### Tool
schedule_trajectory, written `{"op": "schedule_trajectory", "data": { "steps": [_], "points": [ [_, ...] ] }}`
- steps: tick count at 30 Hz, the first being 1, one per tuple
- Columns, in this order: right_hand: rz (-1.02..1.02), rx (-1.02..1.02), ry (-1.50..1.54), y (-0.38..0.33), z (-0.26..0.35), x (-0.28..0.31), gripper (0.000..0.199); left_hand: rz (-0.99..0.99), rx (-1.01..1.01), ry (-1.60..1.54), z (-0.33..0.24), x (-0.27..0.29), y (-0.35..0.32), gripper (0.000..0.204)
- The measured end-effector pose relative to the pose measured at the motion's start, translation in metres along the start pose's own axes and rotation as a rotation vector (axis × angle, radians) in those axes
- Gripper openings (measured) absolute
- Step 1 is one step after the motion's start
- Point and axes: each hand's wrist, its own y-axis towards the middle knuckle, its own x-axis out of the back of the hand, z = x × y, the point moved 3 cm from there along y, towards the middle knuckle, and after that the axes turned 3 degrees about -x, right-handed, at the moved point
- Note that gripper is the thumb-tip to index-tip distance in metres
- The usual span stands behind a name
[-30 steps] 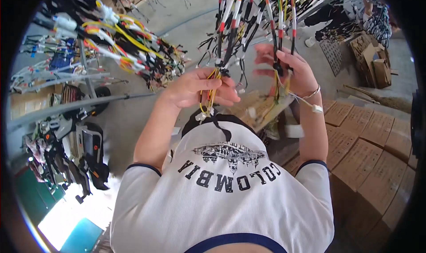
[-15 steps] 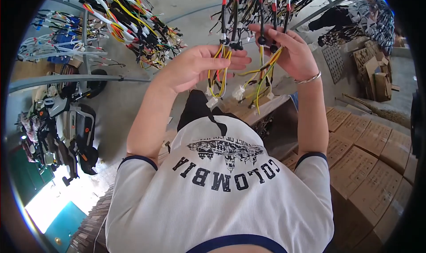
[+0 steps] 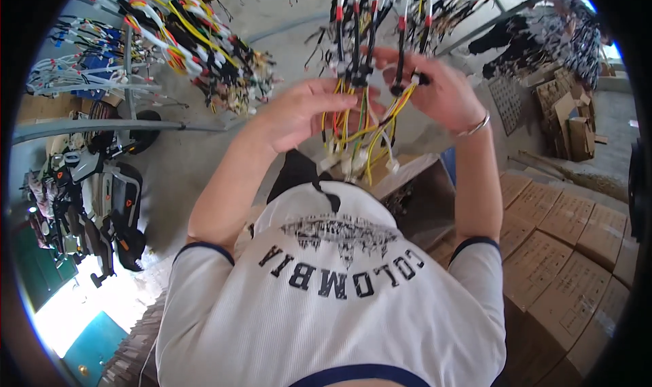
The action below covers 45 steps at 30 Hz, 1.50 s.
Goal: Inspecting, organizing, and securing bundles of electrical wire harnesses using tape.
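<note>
Several wire harnesses (image 3: pixel 372 37) in black sleeves with red and white bands hang down in front of me. Their lower ends fan out into yellow, red and green wires (image 3: pixel 348 123) with white connectors (image 3: pixel 333 161). My left hand (image 3: pixel 299 114) closes loosely around the left strands, the thumb in front and the fingers behind. On the other side, my right hand (image 3: pixel 445 91), blurred by motion and wearing a bracelet (image 3: pixel 477 124), curls around the right strands near a black fitting (image 3: pixel 398 88). Part of its grip is hidden behind the strands.
Another thick harness bundle (image 3: pixel 197 44) hangs at upper left, beside a metal rail (image 3: pixel 102 123). A scooter (image 3: pixel 112 203) stands at left. Stacked cardboard boxes (image 3: pixel 564 271) fill the lower right, and an open box (image 3: pixel 424 197) sits below my hands. More dark cables (image 3: pixel 536 40) hang at far right.
Both hands are slightly lower. The right strands' loose wires have swung left and now overlap those at my left hand. The hanging harnesses have shifted a little left.
</note>
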Motion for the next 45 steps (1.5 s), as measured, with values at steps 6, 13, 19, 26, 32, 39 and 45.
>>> {"op": "schedule_trajectory", "data": {
  "steps": [6, 13, 19, 26, 32, 39, 45],
  "points": [
    [-0.064, 0.145, -0.454, 0.003, 0.010, -0.008, 0.029, -0.056, -0.003, -0.042, 0.007, 0.000, 0.009, 0.037],
    [0.035, -0.035, -0.418, 0.006, 0.008, -0.004, 0.031, -0.097, 0.013, -0.097, 0.010, 0.001, 0.014, 0.038],
    [0.109, -0.209, 0.686, 0.006, -0.015, -0.014, 0.042, -0.129, 0.014, -0.026, 0.011, 0.006, 0.013, 0.031],
    [0.085, -0.238, 0.679, 0.001, -0.012, -0.020, 0.040, -0.120, -0.024, 0.083, 0.008, 0.004, 0.009, 0.033],
    [0.006, -0.263, 0.729, 0.003, -0.006, -0.013, 0.033, 0.106, 0.029, -0.083, -0.007, -0.010, 0.004, 0.040],
    [0.019, -0.305, 0.772, 0.004, -0.010, -0.011, 0.038, 0.115, 0.077, -0.031, -0.009, 0.006, -0.001, 0.036],
    [0.155, -0.165, 0.923, 0.005, -0.019, -0.011, 0.048, 0.158, 0.012, 0.194, -0.017, 0.004, -0.011, 0.050]
  ]
}}
